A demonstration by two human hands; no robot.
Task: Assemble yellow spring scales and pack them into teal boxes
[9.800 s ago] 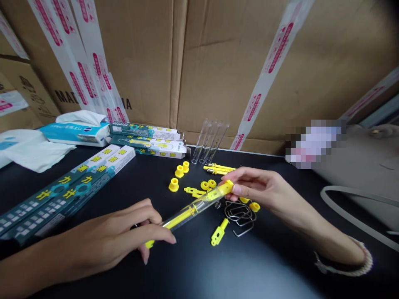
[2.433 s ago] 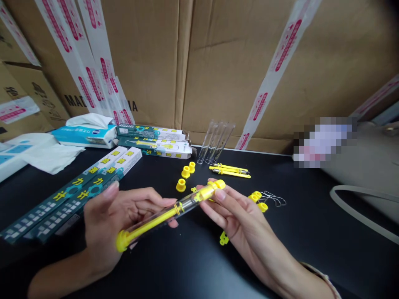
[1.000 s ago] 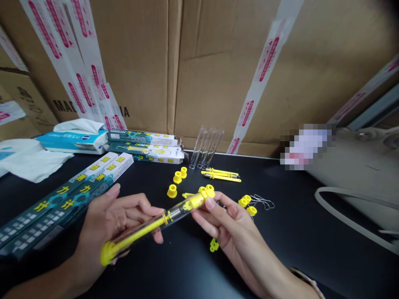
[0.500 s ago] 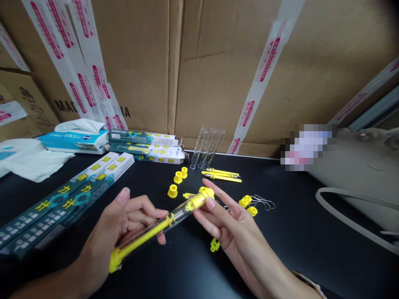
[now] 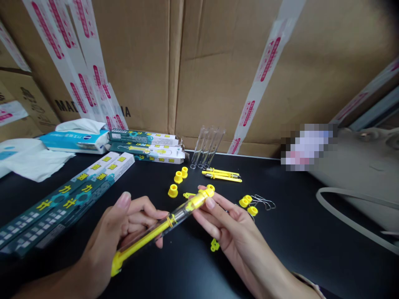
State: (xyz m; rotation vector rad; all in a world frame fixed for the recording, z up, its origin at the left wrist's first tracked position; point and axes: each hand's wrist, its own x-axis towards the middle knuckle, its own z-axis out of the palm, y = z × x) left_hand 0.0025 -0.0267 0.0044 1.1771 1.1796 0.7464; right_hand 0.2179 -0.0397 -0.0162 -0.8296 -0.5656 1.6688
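Note:
A spring scale [image 5: 170,222] slants up to the right between my hands, its clear tube holding a yellow strip and a metal spring, with yellow fittings at both ends. My left hand [image 5: 124,228] cradles the lower half of the tube, fingers curled behind it and thumb raised. At the upper end my right hand [image 5: 233,224] has thumb and fingers closed on the yellow cap [image 5: 201,197]. Just beyond lie loose yellow caps [image 5: 172,191], and a small yellow tab [image 5: 215,245] sits below my right fingers, partly hidden.
Clear tubes [image 5: 207,147] lean at the back beside yellow strips with springs [image 5: 222,174]. To the right are wire hooks [image 5: 263,202] and more yellow caps [image 5: 252,211]. Printed boxes [image 5: 77,199] and a tissue pack [image 5: 77,141] occupy the left; a beige bag [image 5: 358,174] stands right.
My right index finger has bent down behind the cap, leaving its looped tip in fuller view. The spring scale stays in both hands with barely any shift.

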